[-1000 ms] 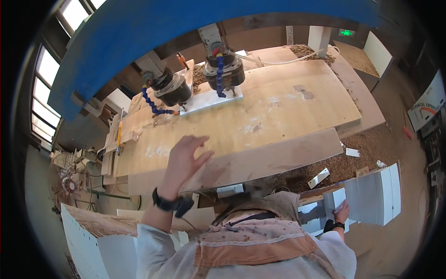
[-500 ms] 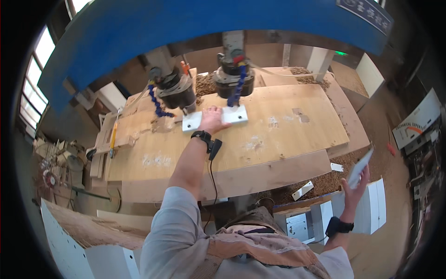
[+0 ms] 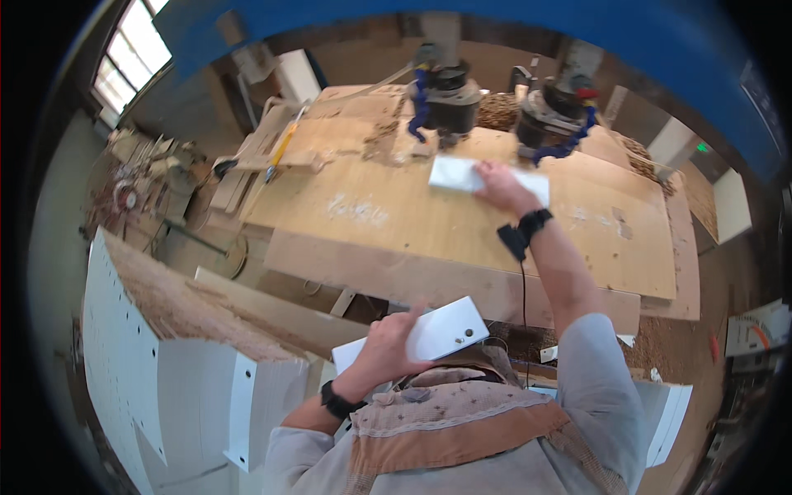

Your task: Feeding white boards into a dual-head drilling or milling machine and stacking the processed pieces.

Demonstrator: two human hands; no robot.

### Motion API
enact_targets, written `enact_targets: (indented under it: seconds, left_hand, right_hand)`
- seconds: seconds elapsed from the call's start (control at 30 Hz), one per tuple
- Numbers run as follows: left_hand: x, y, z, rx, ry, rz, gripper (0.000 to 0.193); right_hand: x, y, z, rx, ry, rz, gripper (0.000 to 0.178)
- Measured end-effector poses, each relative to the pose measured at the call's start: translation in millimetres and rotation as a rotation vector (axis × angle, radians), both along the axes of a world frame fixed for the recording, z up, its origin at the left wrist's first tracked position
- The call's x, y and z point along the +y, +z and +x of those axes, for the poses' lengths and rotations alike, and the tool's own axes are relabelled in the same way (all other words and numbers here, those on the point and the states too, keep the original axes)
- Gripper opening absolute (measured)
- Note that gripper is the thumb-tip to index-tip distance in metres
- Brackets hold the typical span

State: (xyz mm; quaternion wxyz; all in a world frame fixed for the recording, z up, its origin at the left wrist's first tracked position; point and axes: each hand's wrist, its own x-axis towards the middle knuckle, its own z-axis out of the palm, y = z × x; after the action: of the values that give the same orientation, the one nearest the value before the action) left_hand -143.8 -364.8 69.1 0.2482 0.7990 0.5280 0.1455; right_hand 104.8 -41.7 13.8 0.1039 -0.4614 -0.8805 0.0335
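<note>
My left hand (image 3: 381,345) is closed round a white board strip (image 3: 450,328) close in front of my body. Two dark holes show near the strip's right end, and the hand covers its middle. Out on the wooden machine table, my right hand (image 3: 501,188) grips a second white board strip (image 3: 452,173) at its middle. This strip lies flat below two drilling heads, the left one (image 3: 452,103) and the right one (image 3: 551,124). No holes can be made out on its visible ends. Blue segmented hoses (image 3: 418,107) hang beside the heads.
The wooden machine table (image 3: 396,223) is marked with white chalky patches. Stacked white panels (image 3: 186,371) with holes along their edges stand at the lower left. Wood shavings (image 3: 499,111) lie behind the heads. A yellow-handled tool (image 3: 283,147) rests at the table's left.
My left hand has come back from the table holding the drilled strip. My right hand has carried its strip from the right side onto the table under the heads. The view has turned left.
</note>
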Motion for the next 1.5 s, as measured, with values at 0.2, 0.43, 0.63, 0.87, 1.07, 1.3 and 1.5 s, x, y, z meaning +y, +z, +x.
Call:
enact_targets:
  seconds: [0.2, 0.43, 0.63, 0.87, 1.07, 1.3, 1.5]
  left_hand:
    - [-117, 42, -66, -0.244, 0.587, -0.188, 0.101]
    - [-183, 105, -77, 0.695, 0.71, 0.359, 0.078]
    - [-228, 95, -148, 0.436, 1.152, 0.228, 0.068]
    - [-200, 76, -158, 0.651, 1.075, 0.218, 0.059]
    - [-133, 73, -112, 0.621, 0.908, 0.41, 0.064]
    - [11, 79, -12, 0.258, 0.188, 0.439, 0.056]
    - [99, 88, 80, 0.252, -0.253, 0.438, 0.045]
  right_hand:
    - [60, 3, -27, 0.0, -0.13, -0.193, 0.054]
    - [48, -23, -9, 0.079, -0.043, -0.081, 0.072]
    - [-100, 45, 16, 0.386, 0.163, -0.244, 0.046]
    - [-226, 32, 246, 0.819, -0.648, 0.082, 0.027]
    - [-427, -95, 388, 0.656, -1.343, 0.283, 0.028]
    - [-636, -295, 360, 0.29, -1.623, -0.842, 0.098]
    - [-658, -300, 321, -0.033, -1.828, -0.477, 0.101]
